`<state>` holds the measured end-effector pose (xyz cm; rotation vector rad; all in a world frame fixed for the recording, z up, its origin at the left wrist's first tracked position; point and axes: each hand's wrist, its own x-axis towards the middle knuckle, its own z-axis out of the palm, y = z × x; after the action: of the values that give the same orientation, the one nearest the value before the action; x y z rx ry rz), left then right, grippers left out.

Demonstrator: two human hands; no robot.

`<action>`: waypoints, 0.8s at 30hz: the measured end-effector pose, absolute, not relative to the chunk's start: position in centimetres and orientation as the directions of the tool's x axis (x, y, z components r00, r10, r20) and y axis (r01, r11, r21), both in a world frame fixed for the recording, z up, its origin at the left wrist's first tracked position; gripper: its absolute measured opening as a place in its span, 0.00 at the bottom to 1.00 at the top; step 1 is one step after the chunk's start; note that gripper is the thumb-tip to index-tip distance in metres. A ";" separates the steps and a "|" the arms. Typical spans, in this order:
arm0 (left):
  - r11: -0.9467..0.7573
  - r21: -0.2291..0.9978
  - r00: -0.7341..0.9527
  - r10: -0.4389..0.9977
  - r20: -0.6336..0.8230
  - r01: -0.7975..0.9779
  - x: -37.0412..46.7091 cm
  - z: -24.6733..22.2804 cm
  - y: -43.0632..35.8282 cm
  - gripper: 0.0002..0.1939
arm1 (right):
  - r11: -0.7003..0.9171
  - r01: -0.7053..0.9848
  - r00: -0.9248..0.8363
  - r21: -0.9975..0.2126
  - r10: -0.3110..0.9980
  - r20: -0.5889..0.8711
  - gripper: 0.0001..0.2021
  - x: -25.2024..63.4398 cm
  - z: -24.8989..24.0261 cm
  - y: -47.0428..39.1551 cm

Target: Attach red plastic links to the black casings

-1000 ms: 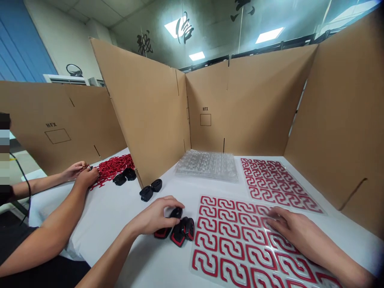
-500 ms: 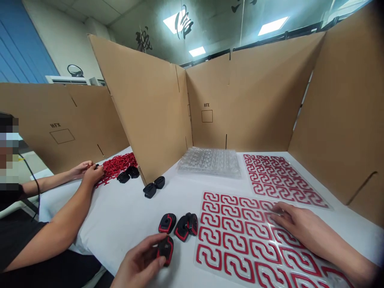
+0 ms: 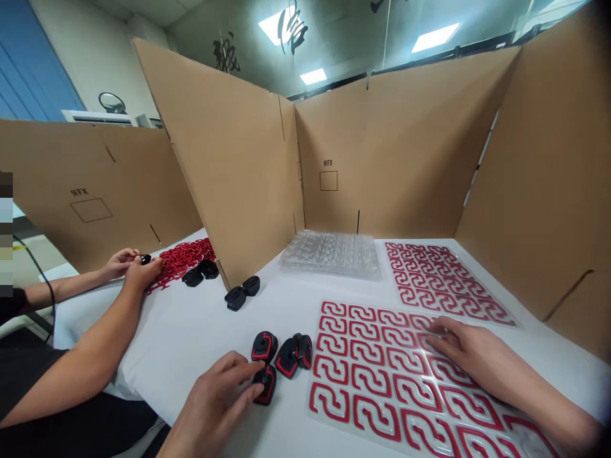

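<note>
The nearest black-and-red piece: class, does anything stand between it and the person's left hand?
Nothing visible does. The left hand has its fingers right at the near piece, along its left side. A second piece lies just beyond it, away from the hand's approach.

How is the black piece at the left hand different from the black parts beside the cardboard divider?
The piece shows red; the parts show none. The left hand touches the piece; no hand touches the parts. Both are mainly black.
</note>
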<state>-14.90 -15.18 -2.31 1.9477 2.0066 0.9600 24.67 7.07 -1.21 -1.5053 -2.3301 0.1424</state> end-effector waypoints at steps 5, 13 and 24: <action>-0.192 0.449 0.078 0.963 0.259 0.873 -13.0 0.0 -11.4 0.36 | 0.397 0.862 -0.391 -0.314 0.917 0.086 0.18 24.5 -0.8 7.2; -0.343 0.476 0.323 0.938 0.126 0.810 -12.5 2.1 -6.5 0.18 | 0.457 0.830 -0.456 -0.320 0.886 0.084 0.20 23.0 1.1 4.9; -0.414 0.584 0.208 0.898 0.388 0.699 -14.4 0.6 -8.5 0.18 | 0.670 0.403 -0.777 -0.623 0.611 0.155 0.34 6.2 2.8 -4.1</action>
<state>-14.45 -8.46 0.59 2.2048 1.5077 1.0126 6.18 -4.07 2.75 -0.7996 -2.5352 0.8243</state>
